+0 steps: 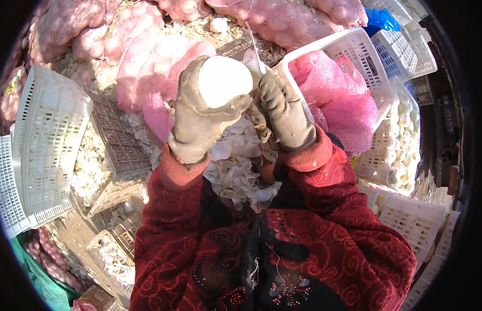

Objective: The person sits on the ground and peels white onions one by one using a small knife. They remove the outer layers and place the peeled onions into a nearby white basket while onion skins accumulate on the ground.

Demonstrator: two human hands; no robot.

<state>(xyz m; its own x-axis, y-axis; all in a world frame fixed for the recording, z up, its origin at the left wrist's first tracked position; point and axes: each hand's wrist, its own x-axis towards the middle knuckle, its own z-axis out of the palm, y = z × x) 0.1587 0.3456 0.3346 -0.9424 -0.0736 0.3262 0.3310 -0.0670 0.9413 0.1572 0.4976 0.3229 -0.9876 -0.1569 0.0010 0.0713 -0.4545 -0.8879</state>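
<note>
My left hand (204, 124), in a soiled work glove, is closed around a large peeled white onion (225, 81), which is overexposed by the sun. My right hand (284, 110), gloved the same way, grips a knife (255, 46) with its narrow blade pointing up and away from me. A thin piece of onion skin (248, 58) shows beside the blade, close to the onion. The knife's handle is hidden inside the right glove. Below both hands lies a heap of dry onion skins (237, 167), between my legs.
Pink mesh sacks of onions (136, 74) line the far side. A white plastic crate (289, 62) at the right holds pink mesh netting (334, 93). Beyond it stands a crate of peeled onions (404, 144). Leftward are a tilted white crate (50, 144) and a brown crate (116, 136).
</note>
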